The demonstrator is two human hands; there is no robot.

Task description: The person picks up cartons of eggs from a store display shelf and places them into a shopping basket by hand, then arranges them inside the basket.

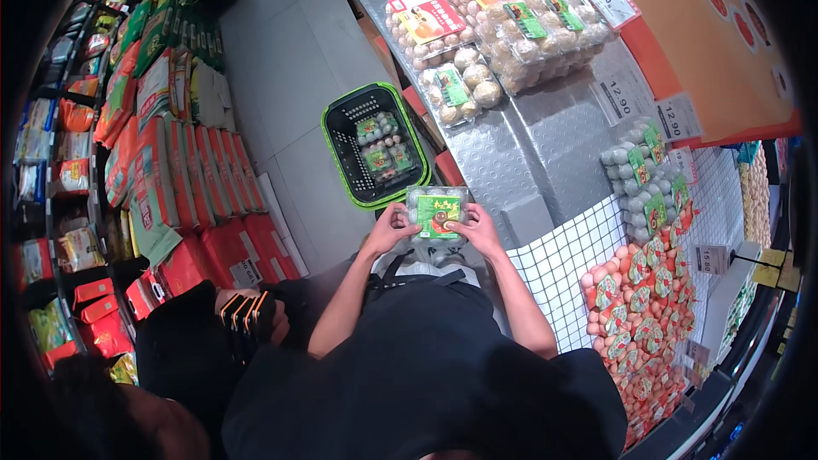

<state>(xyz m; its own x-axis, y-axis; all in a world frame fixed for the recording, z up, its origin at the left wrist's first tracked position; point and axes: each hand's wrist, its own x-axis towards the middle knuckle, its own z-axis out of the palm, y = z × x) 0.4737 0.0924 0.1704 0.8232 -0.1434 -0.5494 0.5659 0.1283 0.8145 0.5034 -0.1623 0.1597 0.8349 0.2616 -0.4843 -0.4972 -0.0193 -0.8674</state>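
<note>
A clear plastic egg carton [438, 212] with a green printed label is held in front of my body, label side up. My left hand [391, 230] grips its left edge, thumb on the label. On the opposite edge, my right hand [478, 227] has hold of it in the same way. Just beyond the carton, a black shopping basket [342, 160] with a green rim rests on the floor. Inside it lie egg packs [386, 147] with green labels.
To the right, a metal display counter [486, 153] bears stacked egg cartons [543, 32] and price signs. Netted eggs [639, 319] lie on a checked cloth [556, 268]. Red rice bags [211, 166] are piled at left. Another person's hand [280, 322] holds a black-and-orange device [246, 316] close by.
</note>
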